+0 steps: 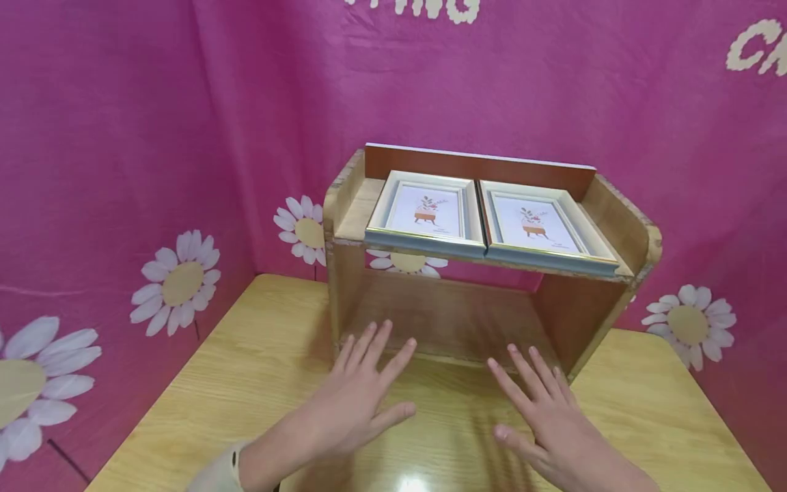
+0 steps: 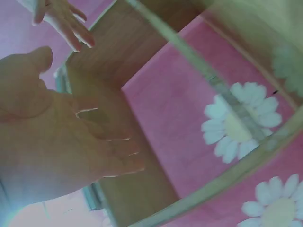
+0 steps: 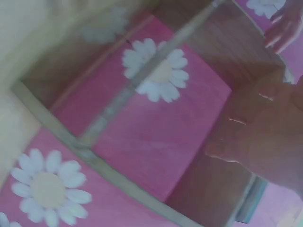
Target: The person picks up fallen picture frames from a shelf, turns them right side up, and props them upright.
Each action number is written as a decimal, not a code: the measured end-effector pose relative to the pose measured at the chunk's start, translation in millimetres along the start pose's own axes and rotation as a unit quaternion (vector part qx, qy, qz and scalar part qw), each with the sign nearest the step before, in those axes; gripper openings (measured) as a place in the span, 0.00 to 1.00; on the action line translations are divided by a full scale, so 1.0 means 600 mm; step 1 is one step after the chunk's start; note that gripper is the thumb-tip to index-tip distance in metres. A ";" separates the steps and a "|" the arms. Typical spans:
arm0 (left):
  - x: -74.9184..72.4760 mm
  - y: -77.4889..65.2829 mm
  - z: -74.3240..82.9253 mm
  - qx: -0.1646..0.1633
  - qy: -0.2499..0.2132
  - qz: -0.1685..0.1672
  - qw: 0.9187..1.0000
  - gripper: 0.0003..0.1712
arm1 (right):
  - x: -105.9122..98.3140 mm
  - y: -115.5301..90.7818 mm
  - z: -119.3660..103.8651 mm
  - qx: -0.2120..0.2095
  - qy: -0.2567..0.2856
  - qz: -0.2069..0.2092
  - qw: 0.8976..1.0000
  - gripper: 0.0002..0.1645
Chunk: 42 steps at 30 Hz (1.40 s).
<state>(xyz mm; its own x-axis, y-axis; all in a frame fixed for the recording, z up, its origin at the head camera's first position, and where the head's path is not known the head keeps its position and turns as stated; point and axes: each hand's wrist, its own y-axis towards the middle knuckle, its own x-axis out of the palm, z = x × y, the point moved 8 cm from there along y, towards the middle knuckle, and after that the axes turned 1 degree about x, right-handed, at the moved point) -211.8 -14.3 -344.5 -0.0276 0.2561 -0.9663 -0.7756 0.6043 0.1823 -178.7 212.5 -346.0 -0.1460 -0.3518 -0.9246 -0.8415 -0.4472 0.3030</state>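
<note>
2 hands: my left hand (image 1: 356, 403) and right hand (image 1: 556, 427), fingers straight, spread | 2 picture frames (image 1: 429, 210), side by side on upper board of 1 wooden shelf (image 1: 584, 307) | 1 table (image 1: 258, 355) beneath it | pink cloth (image 1: 492, 89) around | my left fingers hide part of the shelf's lower front edge

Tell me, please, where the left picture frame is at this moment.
In the head view, the left picture frame lies on the upper board of the wooden shelf, just left of the other frame.
</note>
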 end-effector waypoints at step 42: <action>-0.269 0.210 -0.091 -0.091 -0.137 0.105 0.981 0.37 | -0.202 0.291 -0.047 -0.024 -0.084 -0.016 0.996 0.46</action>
<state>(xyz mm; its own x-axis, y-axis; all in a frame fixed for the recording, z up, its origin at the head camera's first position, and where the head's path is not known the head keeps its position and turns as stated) -339.7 -20.8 -175.8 -0.0471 0.5692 -0.8208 -0.8710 0.3789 0.3127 -293.5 153.8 -174.2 -0.2077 -0.1951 -0.9585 -0.8223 -0.4959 0.2791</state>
